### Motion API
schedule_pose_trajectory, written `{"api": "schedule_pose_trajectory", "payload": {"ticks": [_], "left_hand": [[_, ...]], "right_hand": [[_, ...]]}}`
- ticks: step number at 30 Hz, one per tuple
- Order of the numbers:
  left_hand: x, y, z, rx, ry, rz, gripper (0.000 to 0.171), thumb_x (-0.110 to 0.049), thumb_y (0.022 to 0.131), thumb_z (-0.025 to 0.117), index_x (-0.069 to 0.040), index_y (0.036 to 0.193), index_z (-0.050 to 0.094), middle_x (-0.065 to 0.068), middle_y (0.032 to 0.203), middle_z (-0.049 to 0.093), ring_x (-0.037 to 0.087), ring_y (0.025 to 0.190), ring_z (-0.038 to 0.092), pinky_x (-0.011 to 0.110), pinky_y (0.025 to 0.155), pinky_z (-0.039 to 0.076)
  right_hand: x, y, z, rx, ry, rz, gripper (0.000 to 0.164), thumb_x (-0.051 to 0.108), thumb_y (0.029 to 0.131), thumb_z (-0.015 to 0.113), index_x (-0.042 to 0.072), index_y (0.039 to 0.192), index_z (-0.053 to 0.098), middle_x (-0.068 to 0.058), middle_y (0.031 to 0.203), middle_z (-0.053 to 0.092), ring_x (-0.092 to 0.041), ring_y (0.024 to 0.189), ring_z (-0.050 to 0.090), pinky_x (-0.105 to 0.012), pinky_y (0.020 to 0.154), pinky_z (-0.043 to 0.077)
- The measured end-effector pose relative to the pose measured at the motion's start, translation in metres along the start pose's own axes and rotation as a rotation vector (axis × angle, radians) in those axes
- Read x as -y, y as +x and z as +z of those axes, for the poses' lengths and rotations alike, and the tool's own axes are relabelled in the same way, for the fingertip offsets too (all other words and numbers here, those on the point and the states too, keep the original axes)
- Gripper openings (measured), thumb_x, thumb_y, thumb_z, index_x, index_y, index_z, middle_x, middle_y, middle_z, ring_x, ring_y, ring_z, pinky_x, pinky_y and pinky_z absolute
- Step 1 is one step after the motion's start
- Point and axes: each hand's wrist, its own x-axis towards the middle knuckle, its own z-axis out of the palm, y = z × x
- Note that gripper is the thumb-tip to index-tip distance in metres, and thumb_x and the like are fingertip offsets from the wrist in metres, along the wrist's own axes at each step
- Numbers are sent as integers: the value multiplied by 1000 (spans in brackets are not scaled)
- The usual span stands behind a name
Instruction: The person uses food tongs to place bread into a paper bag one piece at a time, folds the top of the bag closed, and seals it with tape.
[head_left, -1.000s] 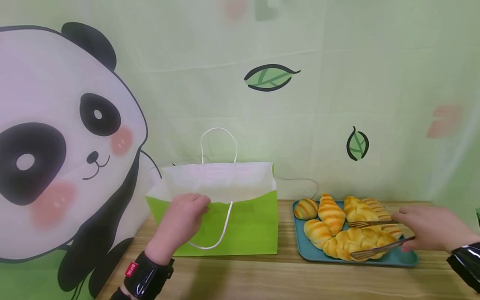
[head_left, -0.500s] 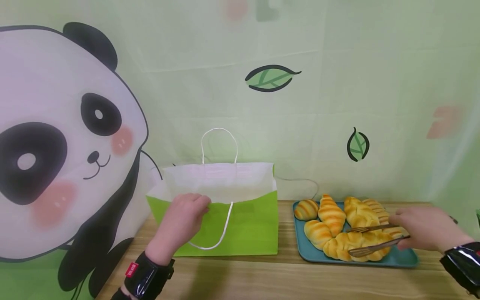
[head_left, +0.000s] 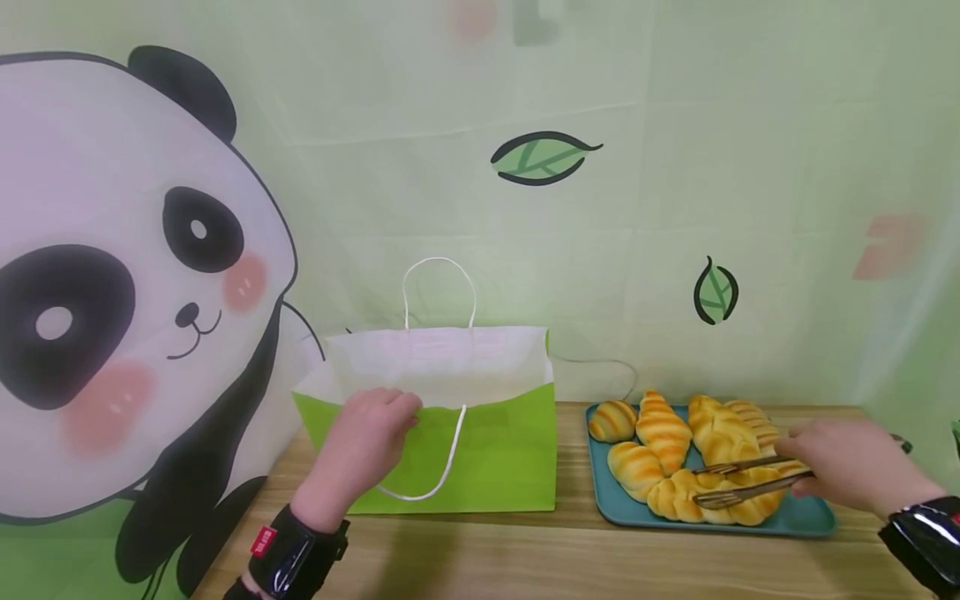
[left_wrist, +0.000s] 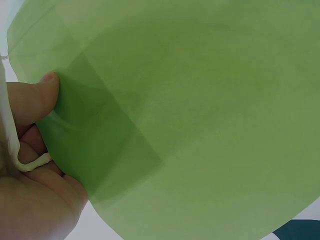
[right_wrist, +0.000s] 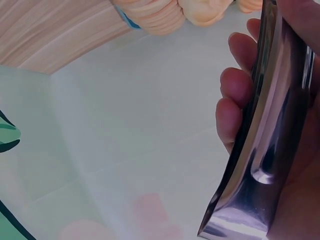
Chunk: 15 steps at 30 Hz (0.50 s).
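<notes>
My left hand [head_left: 371, 437] pinches the front rim of a green paper bag [head_left: 495, 458], thumb outside and fingers inside, as the left wrist view also shows. The bag stands upright with its white inside showing. In my right hand [head_left: 851, 462] are metal tongs [right_wrist: 270, 120], gripped round the handle. The tongs' two tips are parted and lie over a braided bread loaf [head_left: 675, 493] at the front of a blue tray [head_left: 600, 492]. Whether the tips touch the loaf I cannot tell. Behind it lie a croissant-like bread [head_left: 662, 423] and several other loaves.
The bag and tray stand side by side on a wooden table [head_left: 540, 554]. One white cord handle [head_left: 438, 260] rises at the bag's back; another [head_left: 450, 458] hangs in front. Behind is a light green backdrop [head_left: 420, 192] with a panda drawing [head_left: 142, 275].
My right hand has shifted slightly left with the tongs, and the gap between their tips has narrowed over the braided loaf. The left hand and the bag stay where they were.
</notes>
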Motion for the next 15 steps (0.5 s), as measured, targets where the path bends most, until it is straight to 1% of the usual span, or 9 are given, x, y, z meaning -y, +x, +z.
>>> {"api": "schedule_pose_trajectory", "payload": {"ticks": [4,7,15], "left_hand": [[0,0,0,2,1,-1,19,2,70,73,-10,78,61,-4,64,55,14,58,50,29,58,41],[1,0,0,-1,3,3,18,2,70,72,-10,78,61,-4,65,56,14,58,50,29,57,41],[1,0,0,2,2,1,19,2,70,72,-10,79,62,-4,65,56,14,58,51,28,57,41]], "right_hand": [[1,-2,2,-18,-12,-9,32,44,61,79,26,73,55,13,62,40,-5,54,37,-27,48,34],[1,-4,3,-31,-17,-12,33,45,61,78,27,72,53,14,62,40,-5,53,36,-27,48,34],[-1,-8,6,-76,-28,11,31,45,61,78,27,75,57,14,63,40,-5,52,38,-30,47,36]]}}
